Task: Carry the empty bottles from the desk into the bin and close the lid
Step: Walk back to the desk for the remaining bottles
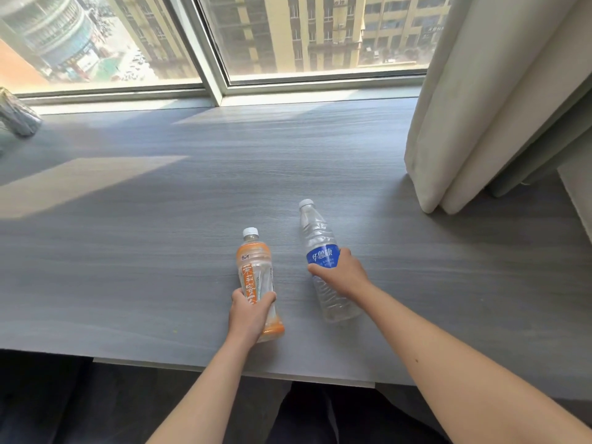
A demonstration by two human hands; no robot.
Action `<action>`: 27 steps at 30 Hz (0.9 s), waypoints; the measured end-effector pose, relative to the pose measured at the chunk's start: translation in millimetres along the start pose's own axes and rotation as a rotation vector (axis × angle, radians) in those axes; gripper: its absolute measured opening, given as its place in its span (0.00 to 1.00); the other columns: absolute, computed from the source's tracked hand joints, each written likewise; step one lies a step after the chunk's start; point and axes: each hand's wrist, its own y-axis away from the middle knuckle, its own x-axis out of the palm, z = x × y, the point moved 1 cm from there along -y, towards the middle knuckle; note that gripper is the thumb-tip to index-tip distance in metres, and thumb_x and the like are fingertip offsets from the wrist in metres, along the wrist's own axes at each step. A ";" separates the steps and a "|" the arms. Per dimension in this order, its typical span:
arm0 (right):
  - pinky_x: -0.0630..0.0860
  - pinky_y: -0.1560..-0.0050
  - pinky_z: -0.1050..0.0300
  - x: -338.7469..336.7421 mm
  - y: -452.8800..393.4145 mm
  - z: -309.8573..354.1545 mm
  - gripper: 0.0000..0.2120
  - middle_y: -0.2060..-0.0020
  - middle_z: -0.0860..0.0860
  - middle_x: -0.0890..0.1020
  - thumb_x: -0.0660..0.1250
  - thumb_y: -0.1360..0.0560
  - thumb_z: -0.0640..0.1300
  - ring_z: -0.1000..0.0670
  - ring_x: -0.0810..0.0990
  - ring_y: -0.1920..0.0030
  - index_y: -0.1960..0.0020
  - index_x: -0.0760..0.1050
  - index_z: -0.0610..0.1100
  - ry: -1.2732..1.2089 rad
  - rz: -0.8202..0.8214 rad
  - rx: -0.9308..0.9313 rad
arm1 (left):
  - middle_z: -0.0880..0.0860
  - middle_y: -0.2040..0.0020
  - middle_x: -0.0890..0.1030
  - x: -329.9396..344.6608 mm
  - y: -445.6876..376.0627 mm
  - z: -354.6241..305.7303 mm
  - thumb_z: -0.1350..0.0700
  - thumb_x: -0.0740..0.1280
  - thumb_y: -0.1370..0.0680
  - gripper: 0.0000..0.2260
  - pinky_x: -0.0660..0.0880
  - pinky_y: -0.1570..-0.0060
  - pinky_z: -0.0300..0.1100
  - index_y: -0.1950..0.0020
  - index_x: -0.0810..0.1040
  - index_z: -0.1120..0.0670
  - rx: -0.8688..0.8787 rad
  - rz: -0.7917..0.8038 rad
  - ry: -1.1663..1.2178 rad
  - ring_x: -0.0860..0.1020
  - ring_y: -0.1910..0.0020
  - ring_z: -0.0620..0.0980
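Two empty plastic bottles stand near the front edge of the grey desk [160, 251]. The orange-labelled bottle [256, 267] with a white cap is gripped around its lower half by my left hand [248, 315]. To its right, the clear bottle with a blue label [315, 238] and a white cap is held at mid-height by my right hand [341, 274]. Both bottles lean slightly away from me. No bin is in view.
A cream curtain [480, 107] hangs onto the desk at the right. A large window [288, 43] runs along the far side. A clear crinkled object [17, 113] sits at the far left edge. Dark floor lies below the desk's front edge.
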 end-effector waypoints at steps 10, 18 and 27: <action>0.75 0.59 0.57 -37.6 63.7 -34.3 0.09 0.60 0.47 0.81 0.71 0.30 0.54 0.49 0.79 0.61 0.59 0.75 0.50 -0.371 0.136 -0.080 | 0.59 0.48 0.82 0.8 15.7 8.4 0.45 0.70 0.30 0.22 0.77 0.45 0.57 0.43 0.75 0.57 0.114 0.182 -0.032 0.80 0.50 0.58; 0.76 0.65 0.62 -22.0 141.5 -90.5 0.12 0.59 0.51 0.81 0.69 0.30 0.59 0.52 0.80 0.60 0.57 0.71 0.53 -0.392 -0.106 0.042 | 0.60 0.48 0.81 -16.1 32.9 38.9 0.44 0.68 0.29 0.21 0.78 0.52 0.52 0.43 0.75 0.57 0.217 0.392 -0.160 0.81 0.51 0.58; 0.82 0.54 0.48 29.3 251.4 -184.5 0.25 0.54 0.49 0.83 0.71 0.38 0.64 0.46 0.85 0.57 0.48 0.71 0.51 -0.514 -0.336 0.259 | 0.45 0.54 0.78 -29.5 74.8 76.1 0.40 0.67 0.30 0.18 0.75 0.63 0.39 0.47 0.70 0.49 0.493 0.622 -0.486 0.79 0.57 0.44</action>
